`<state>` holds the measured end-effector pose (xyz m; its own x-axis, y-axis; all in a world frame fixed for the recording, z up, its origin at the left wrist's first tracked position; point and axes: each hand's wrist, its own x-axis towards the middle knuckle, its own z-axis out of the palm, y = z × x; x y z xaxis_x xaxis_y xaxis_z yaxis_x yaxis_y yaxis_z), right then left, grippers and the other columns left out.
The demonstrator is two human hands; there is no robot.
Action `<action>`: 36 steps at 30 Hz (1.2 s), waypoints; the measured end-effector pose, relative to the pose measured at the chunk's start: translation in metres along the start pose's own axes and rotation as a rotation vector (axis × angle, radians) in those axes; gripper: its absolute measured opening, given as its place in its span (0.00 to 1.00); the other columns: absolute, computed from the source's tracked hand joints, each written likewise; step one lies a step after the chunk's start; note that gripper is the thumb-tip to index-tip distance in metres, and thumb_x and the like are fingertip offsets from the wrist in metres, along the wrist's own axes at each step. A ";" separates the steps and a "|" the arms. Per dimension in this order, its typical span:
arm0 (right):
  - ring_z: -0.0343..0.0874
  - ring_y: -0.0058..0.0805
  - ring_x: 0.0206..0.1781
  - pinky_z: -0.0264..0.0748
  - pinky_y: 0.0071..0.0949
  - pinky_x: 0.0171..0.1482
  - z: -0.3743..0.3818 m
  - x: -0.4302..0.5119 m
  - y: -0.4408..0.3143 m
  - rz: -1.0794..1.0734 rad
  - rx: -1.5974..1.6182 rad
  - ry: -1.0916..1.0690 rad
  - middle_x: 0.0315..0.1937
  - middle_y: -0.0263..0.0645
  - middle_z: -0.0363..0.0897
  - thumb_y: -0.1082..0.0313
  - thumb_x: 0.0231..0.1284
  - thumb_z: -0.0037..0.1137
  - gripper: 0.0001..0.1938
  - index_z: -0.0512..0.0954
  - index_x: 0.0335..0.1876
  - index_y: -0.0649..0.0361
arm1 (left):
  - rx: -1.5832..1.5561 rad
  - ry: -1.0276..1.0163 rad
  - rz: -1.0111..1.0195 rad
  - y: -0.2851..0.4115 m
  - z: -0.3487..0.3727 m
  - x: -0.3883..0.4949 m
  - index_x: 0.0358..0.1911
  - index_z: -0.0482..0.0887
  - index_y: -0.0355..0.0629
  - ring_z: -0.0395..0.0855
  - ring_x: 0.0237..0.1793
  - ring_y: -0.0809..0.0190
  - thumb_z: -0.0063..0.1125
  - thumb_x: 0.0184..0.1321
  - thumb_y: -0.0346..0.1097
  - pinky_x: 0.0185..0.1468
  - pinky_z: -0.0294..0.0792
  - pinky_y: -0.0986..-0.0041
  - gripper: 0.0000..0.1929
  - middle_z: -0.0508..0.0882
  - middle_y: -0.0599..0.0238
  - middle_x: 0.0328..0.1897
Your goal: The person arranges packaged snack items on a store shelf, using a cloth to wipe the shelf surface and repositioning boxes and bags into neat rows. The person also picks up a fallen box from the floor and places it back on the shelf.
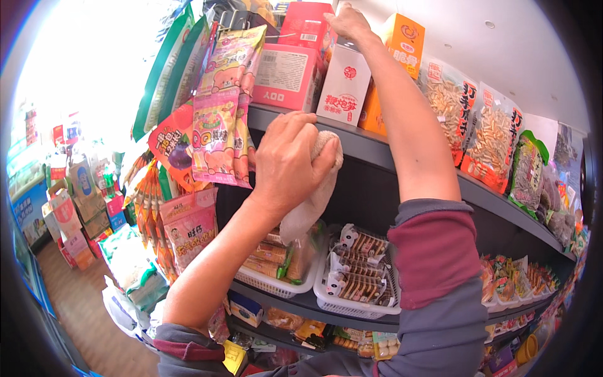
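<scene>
My left hand [292, 162] is closed around a pale cloth [311, 202] at the front edge of the dark top shelf [367, 143]. The cloth hangs down below the fingers. Above it, my right hand [348, 23] reaches up over a white snack box [344, 85], beside a red box [308, 26]; its fingertips lie partly out of sight, and whether it grips anything is unclear. A pink-and-white box [287, 77] stands left of the white one. To the right is an orange box [405, 42], partly behind my right forearm.
Gummy candy packets [216, 136] hang at the shelf's left end. Bags of seeds [492, 136] stand along the top shelf at right. Below are a white basket of packaged biscuits [353, 308] and another white basket [278, 287]. Stacked cartons [87, 202] stand on the floor at left.
</scene>
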<state>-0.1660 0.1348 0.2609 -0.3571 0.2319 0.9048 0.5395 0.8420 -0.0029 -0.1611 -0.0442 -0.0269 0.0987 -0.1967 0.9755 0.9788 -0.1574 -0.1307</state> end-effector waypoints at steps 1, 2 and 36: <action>0.72 0.49 0.67 0.71 0.43 0.67 0.010 0.008 -0.006 -0.017 0.006 0.105 0.65 0.50 0.73 0.44 0.67 0.52 0.33 0.68 0.67 0.64 | -0.002 0.005 0.002 -0.001 0.000 0.000 0.27 0.79 0.34 0.82 0.48 0.44 0.67 0.53 0.36 0.55 0.73 0.57 0.12 0.84 0.48 0.43; 0.66 0.51 0.71 0.69 0.47 0.69 0.016 0.017 -0.008 -0.048 -0.052 0.069 0.70 0.47 0.66 0.47 0.67 0.53 0.34 0.62 0.71 0.61 | -0.005 0.010 0.005 -0.001 0.001 -0.001 0.27 0.79 0.34 0.82 0.48 0.44 0.67 0.53 0.36 0.55 0.73 0.57 0.12 0.84 0.48 0.43; 0.76 0.48 0.63 0.75 0.55 0.58 0.018 0.006 -0.042 -0.269 -0.201 0.371 0.57 0.54 0.78 0.36 0.47 0.70 0.46 0.67 0.63 0.66 | 0.024 0.017 0.033 -0.006 0.002 -0.002 0.26 0.78 0.36 0.83 0.48 0.47 0.68 0.52 0.37 0.56 0.73 0.58 0.13 0.85 0.51 0.43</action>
<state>-0.2049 0.1095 0.2587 -0.2281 -0.2008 0.9527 0.6149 0.7290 0.3009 -0.1667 -0.0407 -0.0274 0.1282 -0.2174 0.9676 0.9792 -0.1269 -0.1583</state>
